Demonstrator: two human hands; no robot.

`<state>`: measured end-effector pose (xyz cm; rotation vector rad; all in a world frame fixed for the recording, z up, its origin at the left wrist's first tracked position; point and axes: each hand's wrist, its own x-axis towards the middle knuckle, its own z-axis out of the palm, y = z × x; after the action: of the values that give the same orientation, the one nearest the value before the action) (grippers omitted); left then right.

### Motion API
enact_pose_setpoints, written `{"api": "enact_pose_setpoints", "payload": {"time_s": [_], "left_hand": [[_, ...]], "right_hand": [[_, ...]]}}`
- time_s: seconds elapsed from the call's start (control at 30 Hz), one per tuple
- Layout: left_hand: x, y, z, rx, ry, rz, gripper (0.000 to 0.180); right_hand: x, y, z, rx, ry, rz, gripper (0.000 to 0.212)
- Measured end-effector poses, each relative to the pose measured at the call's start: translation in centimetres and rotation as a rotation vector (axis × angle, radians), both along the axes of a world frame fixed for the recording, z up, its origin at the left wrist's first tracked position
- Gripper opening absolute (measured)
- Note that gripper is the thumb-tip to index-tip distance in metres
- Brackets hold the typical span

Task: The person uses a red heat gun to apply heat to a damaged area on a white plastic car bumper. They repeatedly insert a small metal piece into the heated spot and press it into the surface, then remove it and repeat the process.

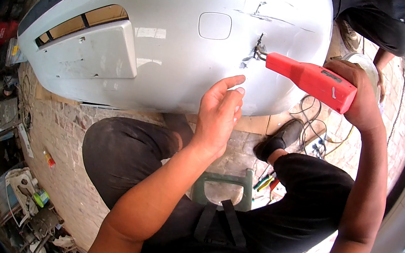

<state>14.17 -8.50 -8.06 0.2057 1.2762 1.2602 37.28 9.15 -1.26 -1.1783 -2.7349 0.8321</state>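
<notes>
Right hand point(361, 92) wrapped round the rear of a red tool point(297, 76); its metal tip point(260, 55) sits at a dark crack point(259, 40) in the silver bumper point(168, 77). Left hand point(218, 114) loosely curled, holding nothing, index finger point(233, 82) extended just below the crack (contact with the bumper: cannot tell). Green stool point(247, 190) lower down.

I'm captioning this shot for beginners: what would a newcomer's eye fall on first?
First, the bright red, angular handheld tool right of centre, gripped in the person's right hand, its metal tip at a dark, jagged crack. Next, the large, glossy silver-white car bumper sweeping across the top, with that damage toward its right end. Then the bare left hand near the middle, its index finger extended toward the bumper.
</notes>
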Motion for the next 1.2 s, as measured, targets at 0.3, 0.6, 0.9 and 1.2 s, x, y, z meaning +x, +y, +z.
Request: {"api": "enact_pose_setpoints", "payload": {"time_s": [0.3,0.6,0.9,1.2], "left_hand": [[0.0,-0.2,0.2,0.041,0.184,-0.132,0.041],[-5.6,2.0,4.2,0.227,1.256,-1.021,0.049],[-8.3,6.9,2.5,0.367,1.776,-1.409,0.050],[-8.1,9.2,1.4,0.478,1.892,-1.457,0.054]], "right_hand": [[0.0,-0.1,0.2,0.009,0.022,-0.009,0.027],[0.2,0.2,0.1,0.003,0.071,0.002,0.026],[0.9,0.4,-0.7,0.006,0.109,0.008,0.032],[0.4,0.1,0.2,-0.004,0.099,-0.026,0.037]]}}
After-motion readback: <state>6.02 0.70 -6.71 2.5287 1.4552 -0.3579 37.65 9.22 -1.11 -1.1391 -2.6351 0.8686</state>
